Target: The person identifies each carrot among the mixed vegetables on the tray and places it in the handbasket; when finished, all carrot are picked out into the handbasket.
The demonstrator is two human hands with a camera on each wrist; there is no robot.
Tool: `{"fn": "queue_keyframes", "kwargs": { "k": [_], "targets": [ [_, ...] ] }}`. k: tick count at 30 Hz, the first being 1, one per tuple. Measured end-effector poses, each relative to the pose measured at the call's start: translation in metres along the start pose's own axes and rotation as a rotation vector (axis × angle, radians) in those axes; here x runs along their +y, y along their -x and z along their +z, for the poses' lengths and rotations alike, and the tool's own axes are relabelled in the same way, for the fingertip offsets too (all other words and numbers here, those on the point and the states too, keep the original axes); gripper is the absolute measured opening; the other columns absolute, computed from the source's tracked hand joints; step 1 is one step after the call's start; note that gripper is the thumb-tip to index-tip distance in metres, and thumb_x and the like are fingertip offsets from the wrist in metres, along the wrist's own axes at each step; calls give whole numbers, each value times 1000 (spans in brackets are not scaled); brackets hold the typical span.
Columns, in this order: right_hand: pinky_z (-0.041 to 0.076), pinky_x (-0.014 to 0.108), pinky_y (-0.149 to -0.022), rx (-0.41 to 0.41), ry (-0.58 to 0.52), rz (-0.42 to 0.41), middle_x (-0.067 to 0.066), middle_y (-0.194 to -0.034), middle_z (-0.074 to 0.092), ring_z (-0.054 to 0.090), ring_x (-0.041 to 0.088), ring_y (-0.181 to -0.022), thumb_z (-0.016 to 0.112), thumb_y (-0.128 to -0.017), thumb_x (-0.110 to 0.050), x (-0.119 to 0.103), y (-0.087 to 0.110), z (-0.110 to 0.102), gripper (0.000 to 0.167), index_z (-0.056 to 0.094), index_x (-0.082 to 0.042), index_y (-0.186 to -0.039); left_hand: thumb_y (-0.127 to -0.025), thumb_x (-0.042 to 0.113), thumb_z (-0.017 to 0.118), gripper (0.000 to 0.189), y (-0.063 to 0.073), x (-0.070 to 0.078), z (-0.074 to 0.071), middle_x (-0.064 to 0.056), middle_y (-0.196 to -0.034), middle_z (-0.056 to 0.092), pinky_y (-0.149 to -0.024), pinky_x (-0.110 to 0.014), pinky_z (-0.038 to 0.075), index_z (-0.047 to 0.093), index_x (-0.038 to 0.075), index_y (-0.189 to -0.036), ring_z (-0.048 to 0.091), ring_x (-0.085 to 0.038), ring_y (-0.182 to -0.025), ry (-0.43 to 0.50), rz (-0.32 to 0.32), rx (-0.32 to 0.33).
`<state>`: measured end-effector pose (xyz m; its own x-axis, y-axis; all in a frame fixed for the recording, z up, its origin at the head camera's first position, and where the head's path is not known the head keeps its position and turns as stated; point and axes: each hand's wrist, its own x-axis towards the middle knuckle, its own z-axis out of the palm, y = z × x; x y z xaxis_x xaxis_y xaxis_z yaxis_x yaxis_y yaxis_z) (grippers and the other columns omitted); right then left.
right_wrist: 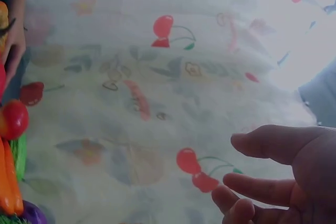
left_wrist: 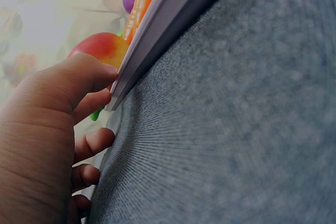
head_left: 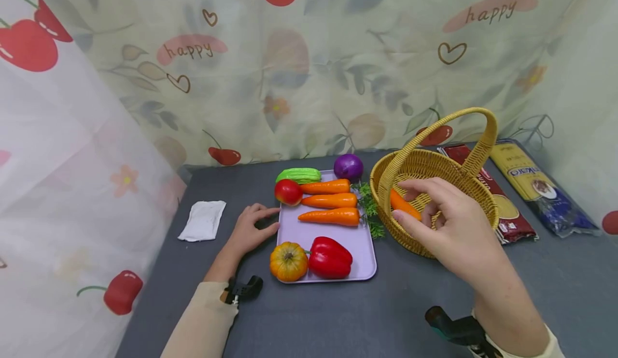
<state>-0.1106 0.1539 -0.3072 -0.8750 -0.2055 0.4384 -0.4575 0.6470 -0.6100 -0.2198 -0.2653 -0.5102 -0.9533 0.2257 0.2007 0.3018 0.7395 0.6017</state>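
Right hand spread over wicker basket, a carrot inside. Left hand, fingers parted, touches lilac tray's left edge. Carrot greens overhang its right edge; worktop shows in front.

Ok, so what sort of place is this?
Probably a tabletop staging setup rather than a working kitchen, though I can't be sure: cherry-print cloth hangs behind the gray tabletop, where glossy, toy-like carrots lie on a lavender tray.

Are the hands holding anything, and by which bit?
Nothing, it seems: the right hand hovers over the basket, and the left hand only touches the left edge of the tray.
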Motion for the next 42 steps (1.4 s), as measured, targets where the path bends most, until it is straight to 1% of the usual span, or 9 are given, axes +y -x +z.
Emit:
{"fn": "queue_keyframes", "kwargs": {
  "k": [5,11,18,21,26,28,32,39,42],
  "targets": [
    [43,26,-56,-56,-23,-7,-7,-100,60,51,10,-66,85,-87,-20,-4,-2,16,39,69,-18,-122,-91,34,78,44,-1,-2,0,-5,-111,60,-90,-44,42,72,20,-132,49,-24,-104,-12,-7,-6],
    [43,28,-55,-168,-45,42,-6,-103,60,51,12,-63,85,-87,-22,-3,-8,43,42,68,-17,-125,-91,33,78,44,-1,-2,1,-6,-110,60,-89,-44,42,72,18,-132,49,-24,-104,-11,1,-2],
    [47,29,-58,-275,-32,88,2,-110,63,51,13,-66,82,-88,-29,16,-20,89,50,66,-12,-132,-90,32,79,44,-1,-2,0,-6,-111,60,-90,-44,42,72,18,-132,49,-24,-104,-7,-7,-1],
    [50,34,-68,-320,-1,113,7,-112,64,55,18,-76,80,-89,-31,31,-26,110,53,64,-10,-135,-90,33,79,45,-1,-1,0,-6,-111,60,-90,-45,42,72,18,-132,49,-25,-106,-6,-19,-8],
    [50,49,-96,-394,-30,182,13,-135,60,58,30,-116,78,-91,-30,54,-32,136,61,57,-7,-144,-91,34,78,46,-1,0,-1,-5,-112,59,-91,-44,42,71,20,-134,48,-25,-107,-4,-31,-27],
    [46,53,-102,-411,-47,206,14,-143,55,53,32,-126,77,-91,-28,60,-33,144,63,54,-7,-146,-91,34,78,46,-1,0,-1,-5,-112,59,-90,-44,42,71,20,-134,49,-24,-107,0,-33,-31],
    [47,52,-101,-424,-28,239,16,-141,52,52,33,-124,77,-92,-27,68,-32,152,64,52,-6,-147,-91,34,78,46,-1,1,-1,-5,-112,60,-90,-44,42,71,20,-134,49,-24,-106,4,-36,-32],
    [46,52,-102,-432,120,219,27,-136,53,58,37,-116,78,-91,-25,76,-30,157,70,48,4,-147,-91,35,78,46,-1,2,-2,-6,-114,60,-92,-45,42,71,20,-134,49,-25,-108,2,-48,-33],
    [46,51,-103,-452,185,206,26,-135,57,60,37,-117,77,-92,-25,78,-29,160,66,51,4,-145,-91,35,78,46,-1,2,-2,-6,-114,60,-92,-45,42,70,20,-134,49,-25,-108,10,-45,-32]
  ]
}}
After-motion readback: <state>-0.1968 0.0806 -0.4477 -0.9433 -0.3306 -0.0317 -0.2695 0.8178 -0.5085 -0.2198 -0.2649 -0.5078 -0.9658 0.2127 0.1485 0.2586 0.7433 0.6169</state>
